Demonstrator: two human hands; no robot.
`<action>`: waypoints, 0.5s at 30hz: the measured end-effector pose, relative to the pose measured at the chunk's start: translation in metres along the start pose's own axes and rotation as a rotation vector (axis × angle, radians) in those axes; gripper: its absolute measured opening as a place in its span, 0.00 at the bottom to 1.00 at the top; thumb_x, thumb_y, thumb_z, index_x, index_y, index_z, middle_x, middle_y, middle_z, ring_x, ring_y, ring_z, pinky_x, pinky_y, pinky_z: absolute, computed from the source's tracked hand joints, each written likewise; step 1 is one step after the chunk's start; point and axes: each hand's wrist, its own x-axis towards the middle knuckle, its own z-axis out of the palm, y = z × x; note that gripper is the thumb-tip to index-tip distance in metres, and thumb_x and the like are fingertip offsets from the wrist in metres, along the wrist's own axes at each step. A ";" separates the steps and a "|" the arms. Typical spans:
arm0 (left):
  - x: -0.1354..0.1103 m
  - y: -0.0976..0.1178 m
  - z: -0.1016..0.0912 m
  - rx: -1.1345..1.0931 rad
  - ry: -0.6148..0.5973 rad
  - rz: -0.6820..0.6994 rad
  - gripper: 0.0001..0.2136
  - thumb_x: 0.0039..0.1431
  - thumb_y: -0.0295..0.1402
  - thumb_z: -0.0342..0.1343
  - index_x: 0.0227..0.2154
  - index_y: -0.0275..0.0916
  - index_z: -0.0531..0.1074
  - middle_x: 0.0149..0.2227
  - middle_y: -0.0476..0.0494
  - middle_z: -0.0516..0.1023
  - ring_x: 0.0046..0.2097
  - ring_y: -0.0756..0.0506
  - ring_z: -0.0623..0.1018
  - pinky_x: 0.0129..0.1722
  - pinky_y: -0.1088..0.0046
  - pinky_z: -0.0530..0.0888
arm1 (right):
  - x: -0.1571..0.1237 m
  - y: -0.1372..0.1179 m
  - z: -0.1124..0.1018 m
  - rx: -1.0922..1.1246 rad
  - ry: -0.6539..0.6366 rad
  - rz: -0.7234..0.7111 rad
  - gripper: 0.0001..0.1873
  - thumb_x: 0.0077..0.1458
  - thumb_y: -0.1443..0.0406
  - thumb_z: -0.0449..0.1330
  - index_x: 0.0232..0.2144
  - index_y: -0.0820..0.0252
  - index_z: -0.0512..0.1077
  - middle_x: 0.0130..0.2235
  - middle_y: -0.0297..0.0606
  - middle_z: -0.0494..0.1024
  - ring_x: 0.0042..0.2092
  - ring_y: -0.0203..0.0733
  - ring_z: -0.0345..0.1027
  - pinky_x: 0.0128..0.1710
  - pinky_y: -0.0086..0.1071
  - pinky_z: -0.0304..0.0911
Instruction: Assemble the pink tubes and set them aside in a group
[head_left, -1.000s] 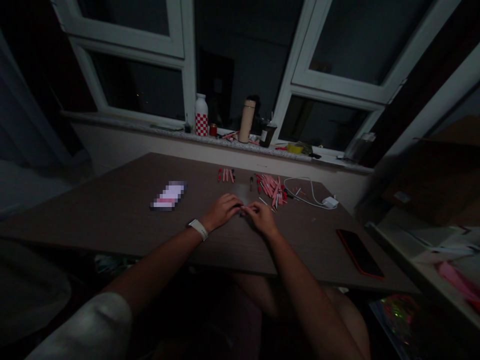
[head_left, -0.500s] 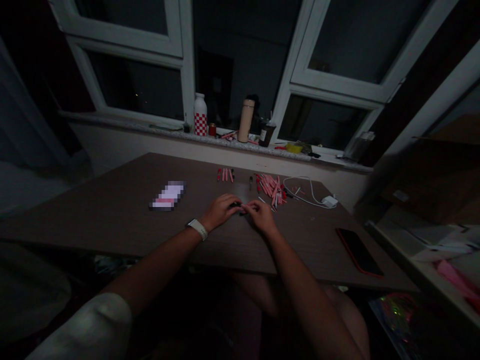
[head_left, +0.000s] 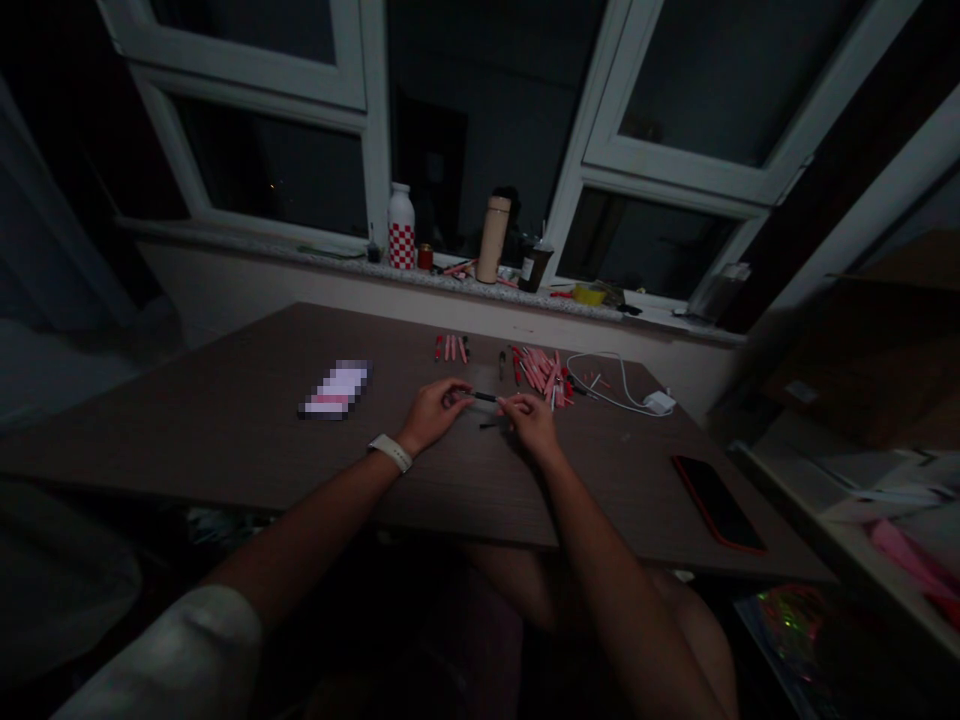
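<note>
In the head view, the person sits at a dark brown wooden table (head_left: pixel 225 420) and both forearms come from the bottom of the frame to its middle. The left hand (head_left: pixel 431 415), with a pale watch (head_left: pixel 390 452) on the wrist, and the right hand (head_left: pixel 531 422) are close together near the centre of the frame. A thin black stick (head_left: pixel 486 397) lies level between them, held above the table. The left fingers (head_left: pixel 457 394) are closed on its left end, and the right fingertips (head_left: pixel 504 403) seem to pinch its right end, although the dim light makes this a little hard to see. A small dark piece (head_left: pixel 491 425) lies on the table just below the stick.

Just above the right hand is a pile of pink and red sticks (head_left: pixel 540 375), and a smaller group (head_left: pixel 450 348) lies above the left hand. To the right are a white cable (head_left: pixel 615 385) and a charger (head_left: pixel 658 403), and lower right is a phone in a red case (head_left: pixel 718 503). At left lies a blurred packet (head_left: pixel 335 390). On the windowsill at the top stand a checkered bottle (head_left: pixel 401 228) and a beige flask (head_left: pixel 493 240).
</note>
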 end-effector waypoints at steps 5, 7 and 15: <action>0.001 0.001 -0.001 0.015 -0.046 0.017 0.10 0.63 0.40 0.59 0.38 0.39 0.78 0.38 0.44 0.80 0.34 0.47 0.76 0.35 0.71 0.72 | 0.001 0.000 -0.001 0.002 -0.018 0.048 0.26 0.39 0.44 0.71 0.27 0.60 0.74 0.26 0.40 0.81 0.18 0.33 0.61 0.18 0.28 0.54; 0.001 0.001 -0.001 0.022 -0.055 0.017 0.09 0.63 0.39 0.58 0.38 0.39 0.78 0.38 0.44 0.80 0.36 0.46 0.76 0.36 0.71 0.73 | 0.003 0.001 -0.002 0.024 -0.003 0.052 0.25 0.40 0.45 0.71 0.27 0.60 0.75 0.26 0.39 0.81 0.18 0.32 0.60 0.19 0.28 0.54; -0.001 -0.003 -0.001 0.070 -0.148 0.060 0.12 0.62 0.40 0.60 0.43 0.40 0.78 0.41 0.43 0.81 0.41 0.43 0.76 0.44 0.65 0.72 | 0.006 0.005 -0.004 0.060 0.016 0.082 0.25 0.37 0.46 0.72 0.26 0.60 0.75 0.26 0.39 0.81 0.19 0.32 0.59 0.20 0.28 0.53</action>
